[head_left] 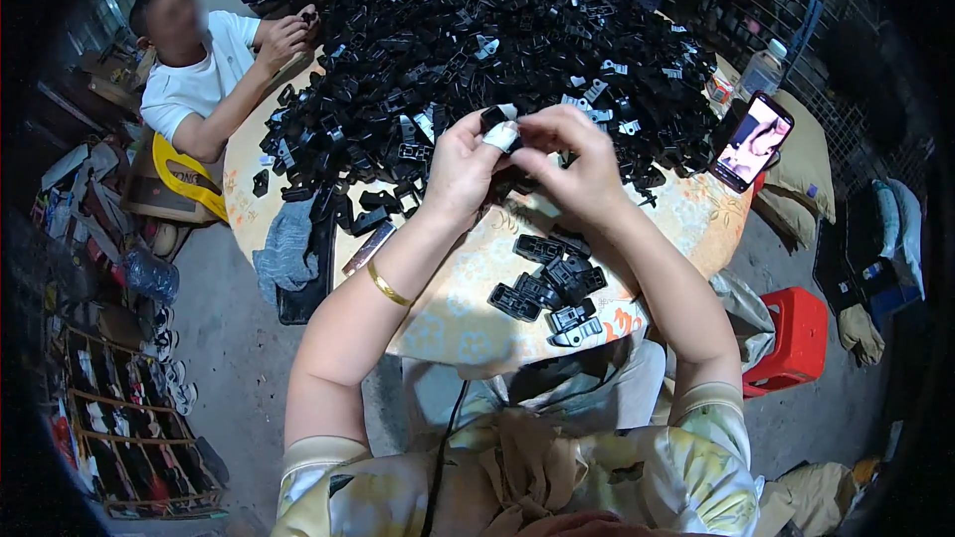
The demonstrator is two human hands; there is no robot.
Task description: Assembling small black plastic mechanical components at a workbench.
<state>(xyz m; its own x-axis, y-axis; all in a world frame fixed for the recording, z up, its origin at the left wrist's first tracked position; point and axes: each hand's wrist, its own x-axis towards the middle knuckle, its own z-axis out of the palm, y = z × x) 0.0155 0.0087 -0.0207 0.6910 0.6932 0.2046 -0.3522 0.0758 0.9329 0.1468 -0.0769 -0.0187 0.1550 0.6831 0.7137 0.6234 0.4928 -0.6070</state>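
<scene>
Over the near part of the round table, my left hand (460, 174) is closed on a small black plastic part (493, 117). A white wrapping (501, 136) shows around its thumb. From the other side my right hand (577, 154) bends its fingers and thumb in at the same part; the fingertips are partly hidden. Beyond both hands rises a large heap of black plastic parts (497, 30), with a few grey metal pieces among them. Between my forearms lies a small group of black clip-like parts (565, 280) on the patterned tablecloth (448, 323).
Left of my left forearm are a grey cloth (286, 254) and a dark flat strip (368, 247). A lit phone (753, 141) leans at the right edge, near a clear bottle (764, 70). Another person (204, 70) handles a part at far left. A red stool (791, 341) stands right.
</scene>
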